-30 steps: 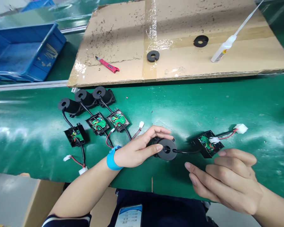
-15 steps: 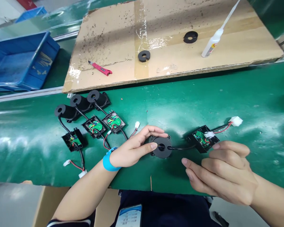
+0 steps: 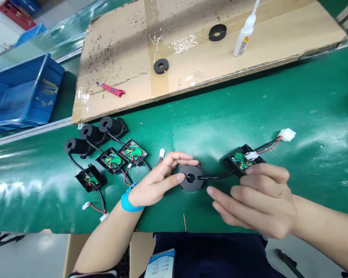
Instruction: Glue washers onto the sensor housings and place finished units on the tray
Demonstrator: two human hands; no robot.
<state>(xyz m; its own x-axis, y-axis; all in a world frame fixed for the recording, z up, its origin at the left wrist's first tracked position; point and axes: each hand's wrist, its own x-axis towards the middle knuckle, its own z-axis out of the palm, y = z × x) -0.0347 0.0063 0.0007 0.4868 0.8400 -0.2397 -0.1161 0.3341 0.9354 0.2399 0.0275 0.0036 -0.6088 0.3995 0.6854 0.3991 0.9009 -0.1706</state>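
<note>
left hand, one, thumb extended and fingers curved in a wide c, bare left forearm slanting up from lower left; right hand, one, fingers bent at the knuckles, bare right forearm entering from the right.

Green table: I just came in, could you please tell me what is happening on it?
A person works at the green table. Their left hand holds a black round part, thumb on its top face. A black cable joins it to an open black box. The right hand is close to both; whether it grips anything is unclear. Three similar units lie to the left.
</note>
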